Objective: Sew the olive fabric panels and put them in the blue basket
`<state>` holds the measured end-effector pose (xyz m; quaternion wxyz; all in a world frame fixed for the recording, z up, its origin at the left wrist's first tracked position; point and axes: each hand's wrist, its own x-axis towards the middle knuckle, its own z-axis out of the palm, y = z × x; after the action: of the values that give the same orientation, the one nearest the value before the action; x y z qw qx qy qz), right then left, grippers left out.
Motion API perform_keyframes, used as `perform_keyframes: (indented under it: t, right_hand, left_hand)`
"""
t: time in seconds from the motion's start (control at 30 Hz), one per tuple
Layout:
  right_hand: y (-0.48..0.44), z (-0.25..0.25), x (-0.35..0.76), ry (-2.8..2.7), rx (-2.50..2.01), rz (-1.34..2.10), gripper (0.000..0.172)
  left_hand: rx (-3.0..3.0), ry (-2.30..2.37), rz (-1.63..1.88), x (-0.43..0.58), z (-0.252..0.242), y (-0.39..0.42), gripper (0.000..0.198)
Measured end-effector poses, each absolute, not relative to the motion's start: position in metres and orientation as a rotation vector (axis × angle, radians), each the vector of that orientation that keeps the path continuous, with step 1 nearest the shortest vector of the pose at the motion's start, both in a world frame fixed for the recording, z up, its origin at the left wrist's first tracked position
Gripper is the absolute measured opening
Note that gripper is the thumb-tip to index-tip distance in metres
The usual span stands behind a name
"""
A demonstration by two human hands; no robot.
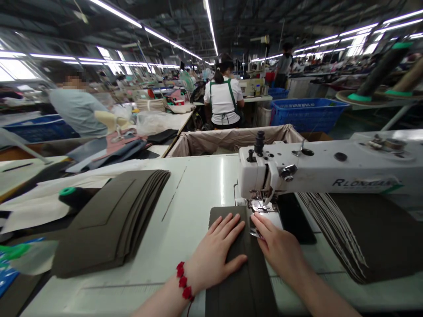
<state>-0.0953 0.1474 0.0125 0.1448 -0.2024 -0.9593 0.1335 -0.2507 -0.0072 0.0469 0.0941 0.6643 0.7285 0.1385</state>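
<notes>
Head view down a long white sewing bench (185, 211). A dark olive panel (241, 295) lies on it, its long axis running straight away from the wearer, with its far end just short of the steel presser foot (261, 205) of a white long-arm sewing machine (317, 169). The left hand (216, 251), with a red beaded bracelet (183, 279) at its wrist, lies flat on the panel, its grip spread and pressing down. The right hand (280, 248) rests on the panel's right edge and is the nearer to the foot. Its fingers lie close together, and a small shiny metal piece (254, 233) shows at their tips; whether they pinch it, I cannot tell. A black strip (294, 218) lies just right of the foot. To the left, across open white bench, sits a fanned stack of olive panels (112, 220). To the right, beneath the machine's arm, is a second stack (350, 233).
</notes>
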Motion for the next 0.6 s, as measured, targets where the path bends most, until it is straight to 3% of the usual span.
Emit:
perform_keyframes:
  t: [0.6]
  right_hand:
    - [0.1477, 0.0120, -0.0967, -2.796, -0.613, 0.360, 0.053]
  left_hand:
    - [1.997, 2.125, 0.423, -0.2538, 0.0490, -0.0013, 0.073]
